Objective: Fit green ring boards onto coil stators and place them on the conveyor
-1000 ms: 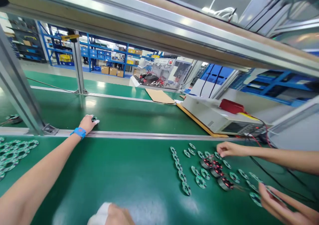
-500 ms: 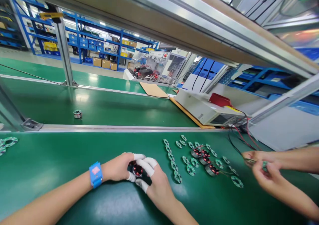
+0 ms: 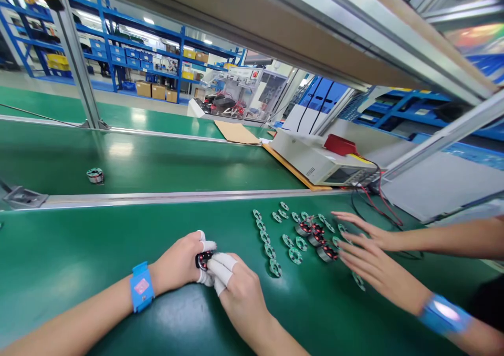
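Note:
My left hand [image 3: 177, 260], with white finger cots and a blue wristband [image 3: 142, 286], is closed around a small motor stator [image 3: 202, 260] with dark and reddish windings. From the right, my right hand [image 3: 241, 293] pinches at the same stator, its white-covered fingertips pressed together and hiding part of it. Both hands are low over the green table [image 3: 165, 324]. To their right lies a column of green ring-shaped circuit boards [image 3: 265, 237]. Beyond these, several wound stators [image 3: 316, 238] stand among more ring boards [image 3: 295, 255].
A co-worker's two hands [image 3: 370, 261] reach in from the right over the boards. One stator with a ring board [image 3: 95, 175] stands past the metal rail [image 3: 157, 199]. A bench instrument [image 3: 315, 159] with cables is at the back right; an aluminium frame beam crosses overhead.
The co-worker's hands have moved left, from holding small parts to spreading over the boards. My fingers have shifted closer together around the stator. The whole view has shifted slightly.

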{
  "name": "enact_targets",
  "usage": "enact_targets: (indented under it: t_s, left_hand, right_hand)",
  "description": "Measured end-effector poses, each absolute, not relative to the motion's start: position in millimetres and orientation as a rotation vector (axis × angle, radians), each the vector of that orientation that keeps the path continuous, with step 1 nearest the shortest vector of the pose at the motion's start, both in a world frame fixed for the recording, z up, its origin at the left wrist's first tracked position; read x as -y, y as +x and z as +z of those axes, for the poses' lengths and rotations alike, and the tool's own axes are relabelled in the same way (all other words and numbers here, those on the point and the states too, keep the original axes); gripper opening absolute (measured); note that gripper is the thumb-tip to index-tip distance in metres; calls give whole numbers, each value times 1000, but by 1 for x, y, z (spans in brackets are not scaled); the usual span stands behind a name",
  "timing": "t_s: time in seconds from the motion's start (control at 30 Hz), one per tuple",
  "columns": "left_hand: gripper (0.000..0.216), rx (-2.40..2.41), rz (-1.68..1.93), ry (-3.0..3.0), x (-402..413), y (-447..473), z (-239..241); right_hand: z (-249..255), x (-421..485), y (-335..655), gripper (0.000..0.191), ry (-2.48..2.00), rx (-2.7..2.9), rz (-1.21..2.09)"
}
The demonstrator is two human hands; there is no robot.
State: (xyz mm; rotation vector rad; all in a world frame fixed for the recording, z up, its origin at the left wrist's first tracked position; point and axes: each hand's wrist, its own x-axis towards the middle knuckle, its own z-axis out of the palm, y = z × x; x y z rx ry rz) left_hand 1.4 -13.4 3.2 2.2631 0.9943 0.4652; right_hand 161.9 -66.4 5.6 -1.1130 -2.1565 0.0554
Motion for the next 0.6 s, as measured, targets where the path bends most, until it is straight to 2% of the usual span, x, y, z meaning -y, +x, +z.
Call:
enact_targets:
  t_s: [0.13, 0.27, 0.43, 0.6]
  left_hand:
    - [20, -933, 398, 2269, 12, -2, 8]
    - [17, -914, 365, 2283, 12, -3, 12]
    - [18, -906, 280, 2347, 10, -2, 17]
    - [11, -946, 262, 2388, 10, -2, 18]
  right_hand:
    - [8, 69, 162, 29, -1193, 2103, 100]
    - [12, 69, 163, 30, -1051, 2175, 69]
    - [16, 64, 167, 25, -1155, 2078, 224]
    - [16, 65, 165, 28, -980, 2260, -6]
